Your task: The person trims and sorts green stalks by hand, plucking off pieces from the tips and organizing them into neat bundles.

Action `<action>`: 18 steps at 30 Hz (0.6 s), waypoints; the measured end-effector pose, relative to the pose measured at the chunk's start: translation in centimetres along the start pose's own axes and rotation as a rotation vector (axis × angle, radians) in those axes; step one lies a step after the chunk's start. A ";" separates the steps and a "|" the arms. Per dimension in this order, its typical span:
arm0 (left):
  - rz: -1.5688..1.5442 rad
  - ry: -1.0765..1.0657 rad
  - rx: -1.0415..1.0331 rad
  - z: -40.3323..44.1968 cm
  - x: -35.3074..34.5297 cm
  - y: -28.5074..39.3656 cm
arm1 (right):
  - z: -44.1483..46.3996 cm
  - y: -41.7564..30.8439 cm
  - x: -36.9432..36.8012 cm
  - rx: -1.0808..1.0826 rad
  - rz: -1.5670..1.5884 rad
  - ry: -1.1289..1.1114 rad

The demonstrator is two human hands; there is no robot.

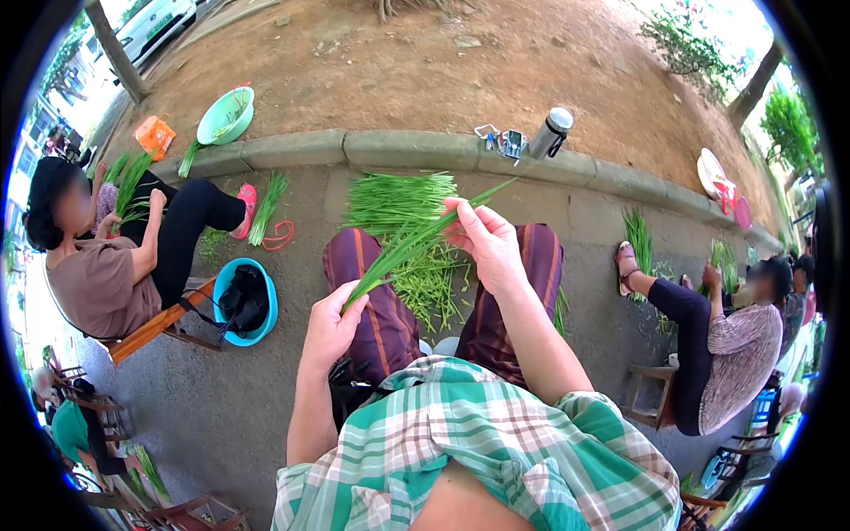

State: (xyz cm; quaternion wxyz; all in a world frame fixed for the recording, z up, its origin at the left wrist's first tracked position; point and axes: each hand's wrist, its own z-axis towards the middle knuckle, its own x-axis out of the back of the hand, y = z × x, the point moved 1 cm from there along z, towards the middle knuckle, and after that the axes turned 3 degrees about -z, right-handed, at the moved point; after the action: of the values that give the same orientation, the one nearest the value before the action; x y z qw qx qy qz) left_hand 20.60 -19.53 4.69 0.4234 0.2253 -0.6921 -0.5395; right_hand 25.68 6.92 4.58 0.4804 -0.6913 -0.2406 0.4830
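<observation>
Bundle of green leaves above my lap, on my side of the curb, slanting toward it. Left hand curls snugly round the end farther from the curb; right hand pinches blades nearer it, thumb against fingers. Work looks partway: long-leaf pile just short of the curb, shorter pieces heaped farther from it; which is finished, I can't tell. My knees hem in that heap; the bundle hides part of it. Blue tub left, short of the curb; flask at the curb, rightward.
</observation>
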 end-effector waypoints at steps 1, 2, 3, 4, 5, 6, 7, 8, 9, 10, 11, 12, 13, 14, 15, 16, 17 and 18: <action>-0.001 -0.003 0.000 -0.1 0.1 -0.1 | 0.1 0.0 0.2 0.017 -0.079 0.037; -0.030 -0.006 0.017 -0.1 0.1 -0.3 | 0.0 -0.1 0.4 0.035 -0.069 0.086; -0.059 -0.010 0.037 -0.2 0.2 -0.4 | 0.0 -0.1 0.6 0.033 -0.071 0.089; -0.059 -0.012 0.040 -0.3 0.2 -0.5 | 0.1 -0.2 0.8 0.044 -0.101 0.111; -0.073 -0.029 0.046 -0.3 0.3 -0.6 | 0.2 -0.3 1.1 0.054 -0.130 0.132; -0.089 -0.044 0.054 -0.4 0.3 -0.7 | 0.3 -0.5 1.2 0.032 -0.139 0.124; -0.090 -0.045 0.062 -0.7 0.2 -0.7 | 0.1 -0.5 1.3 0.024 -0.139 0.126; -0.101 -0.051 0.073 -0.7 0.2 -0.4 | 0.1 -0.6 1.3 0.017 -0.138 0.107; -0.112 -0.055 0.080 -0.6 0.2 -0.2 | 0.2 -0.7 1.3 0.013 -0.137 0.085; -0.111 -0.053 0.085 -0.6 0.1 -0.2 | 0.3 -0.7 1.4 0.008 -0.136 0.084; -0.122 -0.052 0.082 -0.6 0.1 -0.2 | 0.5 -0.6 1.5 0.012 -0.114 0.059; -0.131 -0.051 0.082 -0.7 0.2 -0.2 | 0.5 -0.5 1.6 0.013 -0.091 0.034; -0.129 -0.049 0.094 -0.8 0.3 -0.4 | 0.5 -0.5 1.6 0.005 -0.088 0.024; -0.131 -0.050 0.085 -0.8 0.4 -0.5 | 0.4 -0.5 1.6 0.005 -0.082 0.010; -0.133 -0.051 0.073 -0.7 0.4 -0.6 | 0.4 -0.6 1.6 0.007 -0.077 -0.003; -0.143 -0.048 0.085 -0.8 0.5 -0.3 | 0.4 -0.7 1.5 0.000 -0.108 0.011; -0.143 -0.048 0.094 -0.8 0.5 -0.3 | 0.4 -0.6 1.6 -0.008 -0.107 0.011; -0.152 -0.047 0.095 -0.9 0.6 -0.5 | 0.4 -0.5 1.7 -0.004 -0.105 0.020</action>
State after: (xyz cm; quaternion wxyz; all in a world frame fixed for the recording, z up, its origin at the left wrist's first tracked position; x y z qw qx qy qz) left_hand 20.94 -20.59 4.49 0.3537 0.2840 -0.7077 -0.5417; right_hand 26.13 8.66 4.26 0.5062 -0.6833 -0.2728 0.4499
